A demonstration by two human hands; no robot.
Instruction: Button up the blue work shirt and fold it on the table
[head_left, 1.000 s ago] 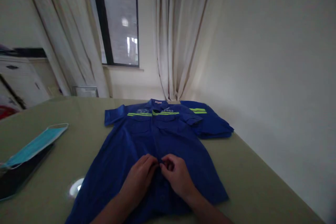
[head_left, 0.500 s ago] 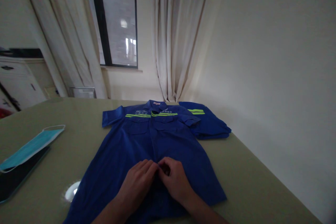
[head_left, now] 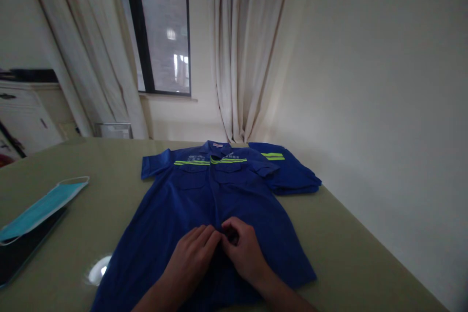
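Observation:
A blue short-sleeved work shirt [head_left: 190, 200] lies spread face up on the table, its collar at the far end. Yellow-green reflective stripes and pale lettering cross its chest. My left hand [head_left: 193, 253] is closed on the front placket, low on the shirt. Right beside it, my right hand [head_left: 243, 251] pinches the same edge between thumb and forefinger, the fingertips of both hands nearly meeting. Whatever small part of the placket sits between the fingertips is hidden.
Folded blue garments [head_left: 292, 170] with a yellow-green stripe lie beyond the shirt's right sleeve. At left, a light-blue face mask [head_left: 44, 212] rests on a dark flat device [head_left: 29, 248]. The greenish table [head_left: 351, 253] runs along the wall at right; curtains [head_left: 237, 58] hang behind.
Both hands stay at the same spot on the placket, with only slight finger movement. The view has shifted very slightly.

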